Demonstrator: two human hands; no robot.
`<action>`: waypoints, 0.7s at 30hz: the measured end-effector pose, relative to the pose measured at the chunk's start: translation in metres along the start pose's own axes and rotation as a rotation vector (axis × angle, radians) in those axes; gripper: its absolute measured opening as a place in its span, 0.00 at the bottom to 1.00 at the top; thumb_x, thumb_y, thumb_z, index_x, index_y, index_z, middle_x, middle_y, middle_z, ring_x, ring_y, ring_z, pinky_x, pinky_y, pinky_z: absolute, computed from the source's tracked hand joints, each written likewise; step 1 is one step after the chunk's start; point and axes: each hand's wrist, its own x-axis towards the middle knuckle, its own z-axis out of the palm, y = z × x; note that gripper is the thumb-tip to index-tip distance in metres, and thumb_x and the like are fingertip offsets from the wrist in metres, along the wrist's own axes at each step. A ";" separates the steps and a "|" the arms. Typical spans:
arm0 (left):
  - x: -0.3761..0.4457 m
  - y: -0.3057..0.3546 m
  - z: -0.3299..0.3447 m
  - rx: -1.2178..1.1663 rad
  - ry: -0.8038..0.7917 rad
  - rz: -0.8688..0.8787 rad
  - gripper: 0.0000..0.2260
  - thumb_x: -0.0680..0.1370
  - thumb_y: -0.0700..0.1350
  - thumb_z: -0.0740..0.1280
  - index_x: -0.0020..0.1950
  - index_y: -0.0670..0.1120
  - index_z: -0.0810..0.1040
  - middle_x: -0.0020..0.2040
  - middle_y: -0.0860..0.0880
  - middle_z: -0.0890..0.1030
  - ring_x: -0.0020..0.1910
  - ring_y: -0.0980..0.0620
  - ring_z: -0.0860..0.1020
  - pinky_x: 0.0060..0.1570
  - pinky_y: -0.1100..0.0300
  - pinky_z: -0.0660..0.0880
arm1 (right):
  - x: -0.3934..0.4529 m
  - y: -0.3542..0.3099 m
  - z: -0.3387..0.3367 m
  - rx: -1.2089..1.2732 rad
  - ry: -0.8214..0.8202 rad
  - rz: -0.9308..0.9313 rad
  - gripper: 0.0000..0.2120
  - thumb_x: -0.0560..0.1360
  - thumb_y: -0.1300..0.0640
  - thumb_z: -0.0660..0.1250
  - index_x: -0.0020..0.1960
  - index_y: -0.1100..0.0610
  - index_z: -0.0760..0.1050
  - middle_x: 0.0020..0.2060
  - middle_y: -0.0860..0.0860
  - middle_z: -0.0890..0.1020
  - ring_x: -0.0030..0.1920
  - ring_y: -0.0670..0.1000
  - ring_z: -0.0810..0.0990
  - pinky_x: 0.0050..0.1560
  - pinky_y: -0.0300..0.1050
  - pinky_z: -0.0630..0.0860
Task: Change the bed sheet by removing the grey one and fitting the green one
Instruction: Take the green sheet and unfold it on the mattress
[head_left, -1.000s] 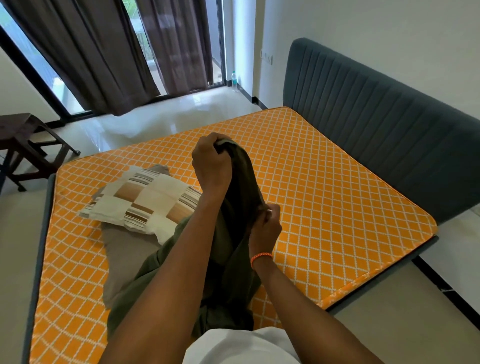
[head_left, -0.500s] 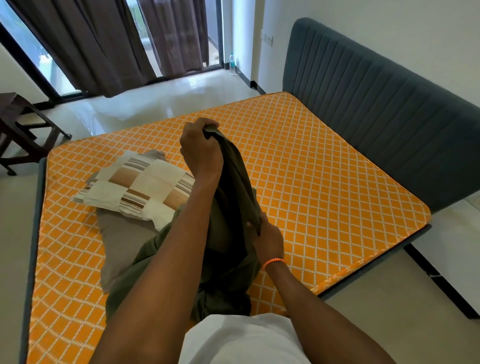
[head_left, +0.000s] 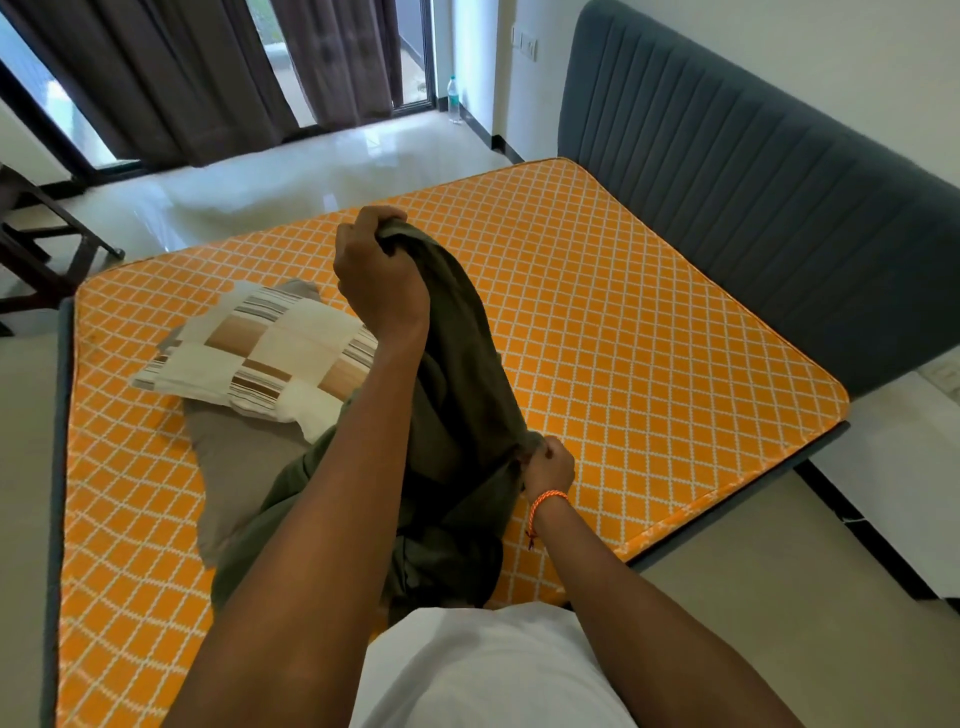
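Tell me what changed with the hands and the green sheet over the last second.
Little changed. The right hand slid slightly down the green sheet and back, pinching its edge throughout. The left hand kept gripping the sheet's bunched top, raised above the orange mattress. The striped pillow and the grey cloth beneath it stayed put.

A patchwork pillow (head_left: 260, 358) lies on the bare orange mattress (head_left: 623, 322), left of centre. A dark grey padded headboard (head_left: 753, 171) backs the bed. Beyond, brown curtains (head_left: 182, 78) hang at the window — a water bottle (head_left: 454, 98) stands by the wall, a wooden stool (head_left: 36, 244) at far left.
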 end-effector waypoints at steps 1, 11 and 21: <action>-0.002 -0.001 0.000 -0.004 -0.006 0.000 0.18 0.79 0.33 0.63 0.54 0.53 0.85 0.51 0.50 0.83 0.46 0.57 0.76 0.39 0.77 0.66 | -0.001 -0.005 0.003 0.072 -0.032 -0.001 0.14 0.81 0.63 0.61 0.36 0.59 0.71 0.33 0.58 0.75 0.35 0.55 0.71 0.35 0.47 0.68; -0.013 -0.016 -0.008 -0.013 -0.110 0.004 0.19 0.77 0.32 0.62 0.54 0.53 0.85 0.52 0.50 0.83 0.49 0.54 0.78 0.41 0.74 0.69 | -0.021 -0.059 -0.003 0.070 -0.212 -0.254 0.16 0.86 0.59 0.54 0.42 0.62 0.69 0.36 0.56 0.71 0.35 0.51 0.66 0.36 0.47 0.63; -0.035 -0.019 -0.031 -0.164 -0.409 0.067 0.17 0.77 0.35 0.66 0.57 0.52 0.86 0.54 0.55 0.86 0.45 0.54 0.83 0.41 0.66 0.78 | -0.077 -0.214 -0.067 0.025 -0.403 -0.782 0.16 0.84 0.57 0.64 0.38 0.56 0.74 0.33 0.50 0.74 0.37 0.48 0.73 0.41 0.49 0.71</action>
